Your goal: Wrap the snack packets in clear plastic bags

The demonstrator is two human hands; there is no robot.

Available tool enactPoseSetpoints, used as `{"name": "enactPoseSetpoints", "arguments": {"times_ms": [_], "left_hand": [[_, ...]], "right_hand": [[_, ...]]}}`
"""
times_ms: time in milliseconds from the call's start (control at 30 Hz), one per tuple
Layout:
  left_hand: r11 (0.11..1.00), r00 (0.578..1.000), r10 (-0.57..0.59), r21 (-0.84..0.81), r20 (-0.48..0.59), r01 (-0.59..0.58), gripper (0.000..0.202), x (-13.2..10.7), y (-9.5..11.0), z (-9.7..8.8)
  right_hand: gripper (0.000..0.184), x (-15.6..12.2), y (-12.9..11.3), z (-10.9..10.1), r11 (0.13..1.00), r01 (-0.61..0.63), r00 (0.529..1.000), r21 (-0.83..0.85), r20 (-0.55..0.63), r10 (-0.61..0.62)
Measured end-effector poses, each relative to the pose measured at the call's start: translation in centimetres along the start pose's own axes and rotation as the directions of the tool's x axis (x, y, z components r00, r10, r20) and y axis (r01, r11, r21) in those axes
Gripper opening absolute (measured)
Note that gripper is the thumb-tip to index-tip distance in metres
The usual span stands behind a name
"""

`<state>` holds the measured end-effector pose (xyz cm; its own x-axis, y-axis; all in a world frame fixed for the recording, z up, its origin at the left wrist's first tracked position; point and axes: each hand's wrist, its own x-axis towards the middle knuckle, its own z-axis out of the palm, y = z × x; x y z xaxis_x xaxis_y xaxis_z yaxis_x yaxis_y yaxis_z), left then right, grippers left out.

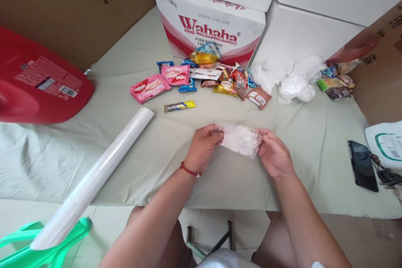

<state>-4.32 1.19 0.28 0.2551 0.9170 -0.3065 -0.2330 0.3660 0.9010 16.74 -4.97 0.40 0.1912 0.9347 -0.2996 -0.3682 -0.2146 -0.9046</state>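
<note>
My left hand [202, 147] and my right hand [274, 153] are both closed on the two ends of a small clear plastic bag [240, 139], held just above the cloth-covered table [157, 150]. The bag looks crumpled and whitish; I cannot make out anything inside it. A red string circles my left wrist. A pile of snack packets [216, 77] lies beyond the hands, with two pink wafer packs [150, 87] and a yellow bar [179, 106] nearer the left.
A long white roll [94, 176] lies diagonally at the left, its end on a green stool [37, 247]. A red container [37, 79] sits far left. Crumpled white bags [295, 79], a Wahaha box [213, 25] and cardboard boxes stand behind. A black phone [362, 165] lies right.
</note>
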Motion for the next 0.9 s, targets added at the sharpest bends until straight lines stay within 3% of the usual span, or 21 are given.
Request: {"name": "enactPoseSetpoints", "arguments": {"times_ms": [133,200,300,367,433,500,533,600,667,800,900], "left_hand": [[0.990,0.975,0.000,0.136,0.221,-0.031,0.012,-0.8,-0.5,0.6],[0.975,0.959,0.001,0.214,0.285,-0.064,0.017,-1.2,-1.2,1.0],[0.939,0.954,0.016,0.322,0.300,-0.117,0.030,-1.4,-2.3,1.5],[0.916,0.966,0.061,0.370,0.250,-0.154,0.038,-1.4,-2.8,1.9],[0.876,0.975,0.195,0.430,0.105,-0.221,0.045,-1.3,-2.9,2.3],[0.822,0.939,0.340,0.499,-0.045,-0.273,0.040,-1.4,-2.7,2.6],[0.810,0.925,0.372,0.512,-0.070,-0.287,0.031,-1.5,-2.5,2.8],[0.810,0.932,0.362,0.492,0.006,-0.318,0.022,-1.9,-2.2,3.2],[0.793,0.927,0.343,0.483,0.152,-0.372,0.027,-2.2,-2.3,3.5],[0.665,0.894,0.348,0.597,0.283,-0.448,0.041,-2.3,-3.1,3.8],[0.661,0.900,0.316,0.611,0.300,-0.435,0.013,-2.0,-3.5,3.5]], "right_hand": [[0.034,0.0,-0.6,-1.1,0.997,0.005,0.999,-0.071,-0.038,-0.008],[0.038,-0.6,-0.7,-1.2,0.986,-0.081,0.995,-0.147,0.040,0.088],[0.041,-1.5,-0.6,-0.9,0.958,-0.162,0.966,-0.236,0.161,0.203],[0.037,-1.8,-0.4,-0.5,0.953,-0.156,0.963,-0.260,0.173,0.205],[0.036,-1.6,0.0,-0.2,0.961,-0.117,0.983,-0.250,0.108,0.148],[0.037,-1.1,0.5,0.1,0.977,-0.056,0.998,-0.206,-0.012,0.054],[0.038,-0.9,0.7,0.3,0.984,-0.020,0.997,-0.179,-0.075,0.007],[0.041,-0.4,1.2,0.6,0.991,0.033,0.983,-0.133,-0.174,-0.056],[0.043,-0.2,1.4,0.9,0.991,0.055,0.971,-0.125,-0.224,-0.083],[0.042,-0.2,1.4,1.5,0.988,0.063,0.964,-0.142,-0.248,-0.097],[0.044,-0.1,1.3,1.8,0.993,0.035,0.973,-0.113,-0.225,-0.059]]}}
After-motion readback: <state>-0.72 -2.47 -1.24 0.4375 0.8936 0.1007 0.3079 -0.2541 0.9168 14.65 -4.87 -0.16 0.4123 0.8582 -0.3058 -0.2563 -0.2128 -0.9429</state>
